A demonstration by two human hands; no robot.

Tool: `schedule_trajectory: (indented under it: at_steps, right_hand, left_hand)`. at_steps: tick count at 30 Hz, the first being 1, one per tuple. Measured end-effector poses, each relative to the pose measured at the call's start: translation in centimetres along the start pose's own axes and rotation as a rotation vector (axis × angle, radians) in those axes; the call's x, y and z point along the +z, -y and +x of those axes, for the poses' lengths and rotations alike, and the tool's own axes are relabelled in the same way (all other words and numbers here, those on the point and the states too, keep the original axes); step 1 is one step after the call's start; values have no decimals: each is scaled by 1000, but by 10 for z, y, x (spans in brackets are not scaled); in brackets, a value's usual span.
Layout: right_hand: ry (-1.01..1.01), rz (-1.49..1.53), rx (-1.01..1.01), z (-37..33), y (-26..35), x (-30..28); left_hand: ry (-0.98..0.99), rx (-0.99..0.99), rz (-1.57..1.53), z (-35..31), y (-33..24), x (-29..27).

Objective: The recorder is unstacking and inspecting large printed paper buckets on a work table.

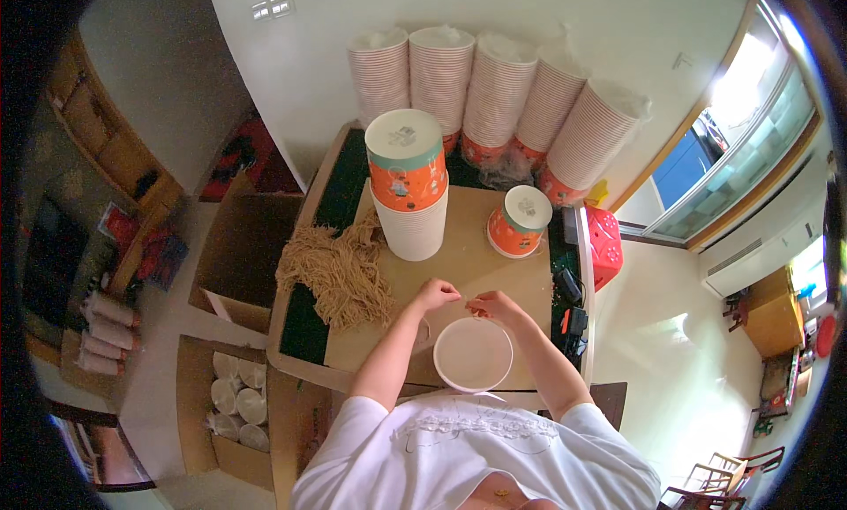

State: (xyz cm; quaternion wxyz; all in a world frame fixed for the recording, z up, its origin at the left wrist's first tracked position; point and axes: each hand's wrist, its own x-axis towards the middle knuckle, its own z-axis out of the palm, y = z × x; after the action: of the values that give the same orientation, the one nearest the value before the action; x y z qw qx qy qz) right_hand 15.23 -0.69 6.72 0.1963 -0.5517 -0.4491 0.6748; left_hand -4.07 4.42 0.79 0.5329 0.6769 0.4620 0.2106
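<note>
"Cardboard (468,254) covers the table (304,332). Where's the white tub (473,355)?"
"Near edge, by the left hand (438,293) and right hand (496,305). Brown strings (340,276) lie left."
"And the fingers?"
"Pinched closed. I can't tell if they're holding something."

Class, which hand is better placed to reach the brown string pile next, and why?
Probably the left hand: it is nearer the brown string pile, while the right hand would have to cross past it.

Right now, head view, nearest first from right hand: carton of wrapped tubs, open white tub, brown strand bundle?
From the right hand:
1. Open white tub, just below it
2. Brown strand bundle, off left
3. Carton of wrapped tubs, far lower left
</note>
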Motion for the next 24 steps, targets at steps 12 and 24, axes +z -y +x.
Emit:
schedule_trajectory:
  at_steps: [12,24]
  right_hand:
    - [-76,-9,108,13,-47,-30]
    - [-19,205,108,-9,-55,-16]
  left_hand:
    - [-98,7,-2,44,38,60]
    - [71,384,-13,1,-3,47]
